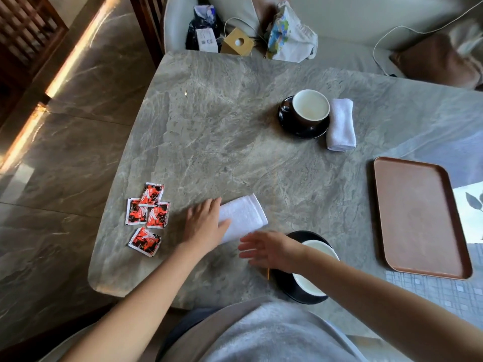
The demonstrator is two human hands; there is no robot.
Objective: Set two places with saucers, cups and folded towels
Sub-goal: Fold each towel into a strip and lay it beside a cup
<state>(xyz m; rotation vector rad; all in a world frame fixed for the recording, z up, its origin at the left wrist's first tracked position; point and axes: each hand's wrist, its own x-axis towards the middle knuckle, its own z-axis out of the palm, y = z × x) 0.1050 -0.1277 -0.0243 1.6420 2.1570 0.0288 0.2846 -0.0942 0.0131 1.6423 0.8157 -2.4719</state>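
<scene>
Left grip (205, 226) flat on near towel (244, 218); right grip (266, 248) open beside it

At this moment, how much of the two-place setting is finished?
Far place looks done: white-lined dark cup on black saucer, folded white towel beside it. Near cup sits on its saucer; left hand rests on the near towel, right hand open beside. Only that towel's final positioning remains.

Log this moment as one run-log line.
far place: set | near towel: flat beside near saucer | left hand: resting on towel | right hand: open, hovering | tray: empty
</scene>
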